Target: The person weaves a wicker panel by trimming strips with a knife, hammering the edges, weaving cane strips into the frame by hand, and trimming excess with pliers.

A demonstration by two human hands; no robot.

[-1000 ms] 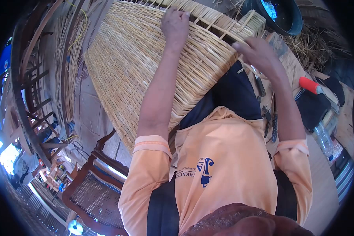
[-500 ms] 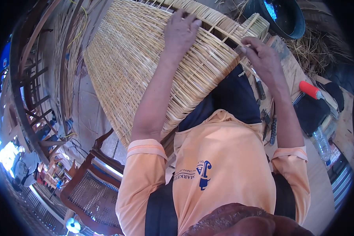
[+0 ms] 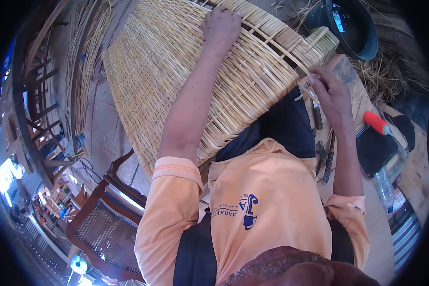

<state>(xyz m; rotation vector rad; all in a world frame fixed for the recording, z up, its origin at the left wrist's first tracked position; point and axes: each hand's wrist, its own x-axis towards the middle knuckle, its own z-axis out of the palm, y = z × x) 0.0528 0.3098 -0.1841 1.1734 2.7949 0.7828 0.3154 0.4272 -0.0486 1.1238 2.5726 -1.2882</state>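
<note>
A large woven rattan piece (image 3: 176, 71) lies slanted across my lap, pale strands packed tightly over most of it. Along its far side runs an open gap, crossed by short ribs, beside a second woven band (image 3: 291, 40). My left hand (image 3: 221, 28) curls over the edge of this gap, fingertips partly hidden in it. At the right-hand corner, my right hand (image 3: 332, 95) pinches a thin rattan strand (image 3: 295, 59) between thumb and forefinger. That strand runs along the gap.
A dark bucket (image 3: 362, 28) stands at upper right near loose fibre scraps (image 3: 391, 71). On the right lie a red-handled tool (image 3: 375, 122), a clear plastic bottle (image 3: 384, 188) and several hand tools. A cane-seated chair (image 3: 107, 233) is at lower left, with long loose strands (image 3: 88, 62) above.
My right hand has moved down and to the right, with the strand now showing along the gap. My left hand has shifted slightly upward. The view has also shifted a little.
</note>
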